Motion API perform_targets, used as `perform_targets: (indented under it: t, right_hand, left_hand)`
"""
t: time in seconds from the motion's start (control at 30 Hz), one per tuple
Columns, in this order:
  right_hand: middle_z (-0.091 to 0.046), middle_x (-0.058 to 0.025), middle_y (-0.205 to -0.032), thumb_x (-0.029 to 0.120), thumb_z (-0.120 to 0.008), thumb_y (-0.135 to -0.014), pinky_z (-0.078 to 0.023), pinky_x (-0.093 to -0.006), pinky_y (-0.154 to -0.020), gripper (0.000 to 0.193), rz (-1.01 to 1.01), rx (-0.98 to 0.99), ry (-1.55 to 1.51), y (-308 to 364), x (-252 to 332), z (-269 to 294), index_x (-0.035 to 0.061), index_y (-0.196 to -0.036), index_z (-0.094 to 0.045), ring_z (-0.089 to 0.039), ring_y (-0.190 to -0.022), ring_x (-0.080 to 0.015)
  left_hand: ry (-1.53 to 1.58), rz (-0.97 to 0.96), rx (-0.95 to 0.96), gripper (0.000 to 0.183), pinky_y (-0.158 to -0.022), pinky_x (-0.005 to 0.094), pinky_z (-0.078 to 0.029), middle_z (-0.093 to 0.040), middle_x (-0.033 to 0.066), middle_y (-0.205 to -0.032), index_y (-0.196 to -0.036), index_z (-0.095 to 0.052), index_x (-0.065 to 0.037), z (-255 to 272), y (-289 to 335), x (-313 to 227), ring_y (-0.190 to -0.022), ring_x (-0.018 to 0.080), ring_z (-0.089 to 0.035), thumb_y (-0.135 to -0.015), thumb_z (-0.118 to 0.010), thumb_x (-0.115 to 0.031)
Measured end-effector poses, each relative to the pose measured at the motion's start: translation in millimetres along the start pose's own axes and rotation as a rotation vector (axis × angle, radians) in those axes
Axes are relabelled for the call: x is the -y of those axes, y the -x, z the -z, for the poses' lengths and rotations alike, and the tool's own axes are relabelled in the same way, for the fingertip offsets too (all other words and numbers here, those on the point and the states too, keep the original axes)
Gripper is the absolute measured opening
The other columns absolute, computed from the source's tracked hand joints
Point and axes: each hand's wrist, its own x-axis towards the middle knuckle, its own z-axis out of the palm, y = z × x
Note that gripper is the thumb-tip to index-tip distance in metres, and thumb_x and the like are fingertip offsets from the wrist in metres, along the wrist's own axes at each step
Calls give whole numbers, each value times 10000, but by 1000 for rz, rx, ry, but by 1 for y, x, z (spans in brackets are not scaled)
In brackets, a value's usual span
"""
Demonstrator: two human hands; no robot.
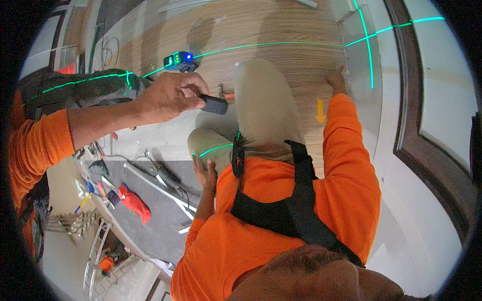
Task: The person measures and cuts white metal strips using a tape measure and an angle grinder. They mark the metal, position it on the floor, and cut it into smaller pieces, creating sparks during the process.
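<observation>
My left hand (204, 173) rests on my bent left leg, its fingers stretched out and holding nothing. My right arm reaches forward, and my right hand (338, 80) is at the foot of the wall on the wood-look floor (301, 45). Its fingers look spread, with no object visible in them. From the left, a co-worker's hand (175, 95) pinches a small black rectangular block (214, 104) in front of my knees. Beyond that hand, a laser level (179, 61) stands on the floor. It casts green lines across the floor, the wall and the co-worker's leg.
A dark door frame (409, 100) borders the wall at right. An orange-yellow arrow (320, 111) shows on the floor by my right arm. Behind at left lie a red cloth (134, 203), a corded power tool (165, 173) and metal strips; a ladder (95, 258) stands farther back near another person (107, 263).
</observation>
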Motion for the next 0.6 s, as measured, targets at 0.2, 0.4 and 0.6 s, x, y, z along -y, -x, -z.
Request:
perform_targets:
  t: [0.2,0.4,0.6]
  right_hand:
    - [-637,-281,-1228,351,-645,-855,-476,-457,-1015,813,111,95,169,-110,-82,-11,32,-1490,-250,-613,-1163,-413]
    - [-591,-246,-1329,355,-618,-869,-421,-456,-1094,665,417,-210,177,-5,-7,-16,22,-1426,-475,-542,-1268,-400]
    - [-478,-256,-1454,245,-661,-822,-371,-450,-1139,775,199,-198,150,60,-9,-38,1,-1495,-365,-474,-1340,-414]
  left_hand:
    - [219,-143,183,757,-1141,469,-314,-417,243,-1512,-1518,-377,-27,1,-72,-66,-1381,384,-411,-948,-598,-474]
    - [961,-86,462,745,-1027,454,-469,-490,191,-1456,-1491,-386,-25,8,-81,-150,-1292,297,-516,-921,-693,-392]
    - [1320,8,495,690,-944,480,-551,-552,178,-1387,-1508,-337,-81,26,-98,-247,-1228,301,-574,-947,-684,-285]
